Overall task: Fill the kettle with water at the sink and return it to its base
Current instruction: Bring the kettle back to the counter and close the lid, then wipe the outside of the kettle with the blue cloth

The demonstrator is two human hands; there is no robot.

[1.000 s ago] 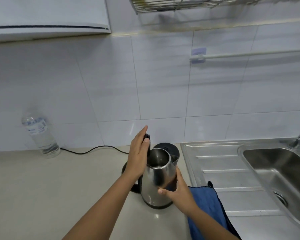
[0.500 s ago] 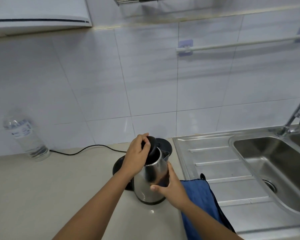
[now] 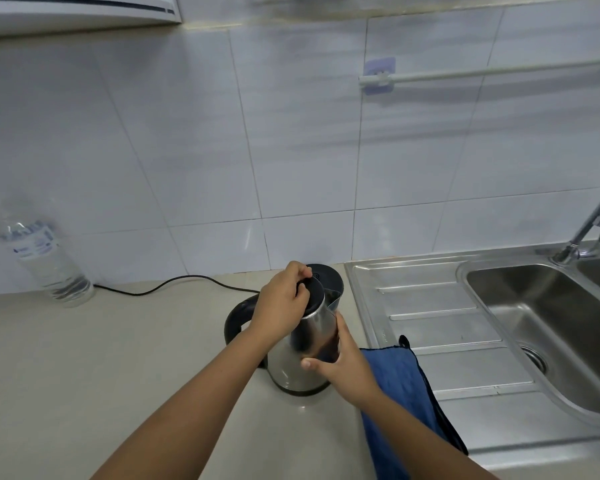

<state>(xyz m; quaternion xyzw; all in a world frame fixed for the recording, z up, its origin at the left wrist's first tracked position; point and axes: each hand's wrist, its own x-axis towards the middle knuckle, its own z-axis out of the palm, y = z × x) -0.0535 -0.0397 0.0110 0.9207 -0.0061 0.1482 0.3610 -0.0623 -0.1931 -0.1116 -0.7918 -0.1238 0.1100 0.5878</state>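
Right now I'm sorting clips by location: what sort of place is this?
Most likely a home kitchen: a steel sink with a faucet, a tiled wall, and an electric kettle on the counter.

2 bare forearms, left hand (image 3: 282,304), right hand (image 3: 347,367), sleeveless.

Counter (image 3: 118,358) left of my kettle (image 3: 302,358) lies open to the bottle (image 3: 45,265); blue cloth (image 3: 399,382) blocks the drainboard (image 3: 440,306) edge.
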